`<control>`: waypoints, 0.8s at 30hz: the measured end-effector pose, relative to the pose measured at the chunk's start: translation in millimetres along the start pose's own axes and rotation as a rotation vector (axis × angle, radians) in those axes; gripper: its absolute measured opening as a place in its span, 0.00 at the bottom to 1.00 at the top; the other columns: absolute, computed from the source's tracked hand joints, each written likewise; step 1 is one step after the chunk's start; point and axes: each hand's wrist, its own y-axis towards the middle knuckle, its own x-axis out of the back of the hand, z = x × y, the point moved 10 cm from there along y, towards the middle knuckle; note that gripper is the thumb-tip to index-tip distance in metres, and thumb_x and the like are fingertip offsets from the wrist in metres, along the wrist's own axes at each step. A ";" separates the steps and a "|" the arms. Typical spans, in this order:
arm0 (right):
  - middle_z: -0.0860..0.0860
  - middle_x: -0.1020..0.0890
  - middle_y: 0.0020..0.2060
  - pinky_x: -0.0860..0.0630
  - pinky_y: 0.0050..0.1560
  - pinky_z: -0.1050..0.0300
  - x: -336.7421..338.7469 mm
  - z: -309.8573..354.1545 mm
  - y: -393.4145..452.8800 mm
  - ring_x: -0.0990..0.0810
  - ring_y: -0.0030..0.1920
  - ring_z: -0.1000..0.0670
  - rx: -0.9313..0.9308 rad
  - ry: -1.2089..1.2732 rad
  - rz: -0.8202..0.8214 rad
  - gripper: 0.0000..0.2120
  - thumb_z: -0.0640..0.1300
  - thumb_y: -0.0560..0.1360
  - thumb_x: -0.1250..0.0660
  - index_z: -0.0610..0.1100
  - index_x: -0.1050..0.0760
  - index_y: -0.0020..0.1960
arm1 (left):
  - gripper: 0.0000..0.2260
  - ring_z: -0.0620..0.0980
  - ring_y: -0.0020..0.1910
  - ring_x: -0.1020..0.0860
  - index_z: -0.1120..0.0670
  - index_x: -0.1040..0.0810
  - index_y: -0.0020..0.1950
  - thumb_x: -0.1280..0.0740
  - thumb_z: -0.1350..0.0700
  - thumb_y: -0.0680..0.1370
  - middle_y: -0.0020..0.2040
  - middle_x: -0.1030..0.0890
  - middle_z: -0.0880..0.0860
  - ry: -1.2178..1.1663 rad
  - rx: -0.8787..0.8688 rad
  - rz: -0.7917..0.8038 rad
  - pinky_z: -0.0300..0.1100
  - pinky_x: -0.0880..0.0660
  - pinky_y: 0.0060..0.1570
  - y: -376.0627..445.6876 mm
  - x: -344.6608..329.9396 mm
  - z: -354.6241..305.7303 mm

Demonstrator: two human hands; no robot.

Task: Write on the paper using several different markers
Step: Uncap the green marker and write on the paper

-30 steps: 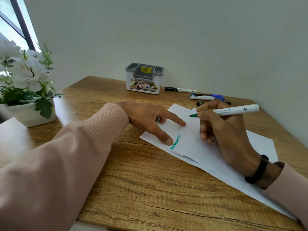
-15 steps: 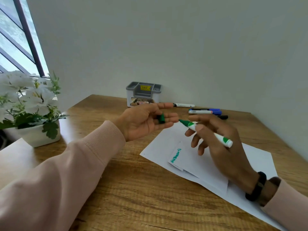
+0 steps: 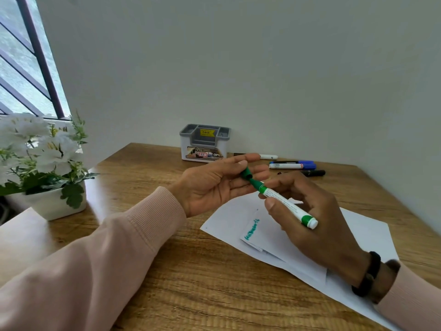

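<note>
The right hand [image 3: 317,218] is gripping the green marker [image 3: 284,201] above the paper [image 3: 229,225], its tip meeting the green cap [image 3: 246,174] that the left hand [image 3: 214,185] is pinching. Spare markers [image 3: 292,165] and a gray organizer [image 3: 205,145] are sitting far on the counter [image 3: 202,283], a flowerpot [image 3: 53,201] standing left.

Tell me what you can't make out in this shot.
Head view only:
- Green writing on the paper: too small to read.
- Black marker: partly hidden behind the right hand.
- Green marker tip: hidden by the cap the left hand pinches.
- Holder label: blurred.
</note>
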 end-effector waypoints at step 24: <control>0.55 0.12 0.43 0.15 0.35 0.55 28.0 -25.2 11.9 0.13 0.39 0.50 -0.160 0.111 -0.181 0.13 0.52 0.73 0.24 0.49 0.13 0.56 | 0.13 0.46 0.42 0.22 0.56 0.16 0.63 0.37 0.56 0.84 0.51 0.21 0.55 0.430 -0.099 -0.086 0.44 0.21 0.51 -0.2 8.6 -10.2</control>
